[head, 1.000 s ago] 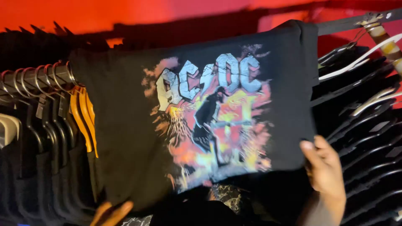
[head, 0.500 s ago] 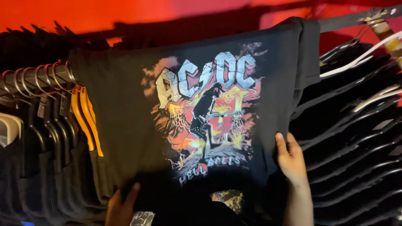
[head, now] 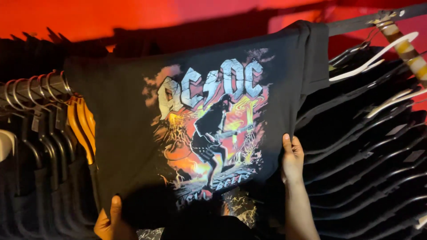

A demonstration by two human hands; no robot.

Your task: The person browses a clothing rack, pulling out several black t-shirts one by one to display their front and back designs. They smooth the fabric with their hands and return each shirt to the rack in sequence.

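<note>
A black t-shirt (head: 124,133) with a colourful printed picture of a guitar player hangs draped over a clothes rail (head: 369,22). My left hand (head: 111,220) grips its lower left edge from below. My right hand (head: 292,158) holds the shirt's right side edge, thumb in front. The shirt is spread flat between both hands, print facing me. Another printed dark garment (head: 240,211) shows just below it.
Rows of black garments on black hangers (head: 378,151) fill the right. To the left hang dark clothes on black and orange hangers (head: 80,124) with metal hooks (head: 26,89). A white hanger (head: 373,58) sits top right. A red wall (head: 89,18) is behind.
Both hands have moved up along the shirt. My right hand slid left and up along the side edge; my left hand came up under the lower left edge.
</note>
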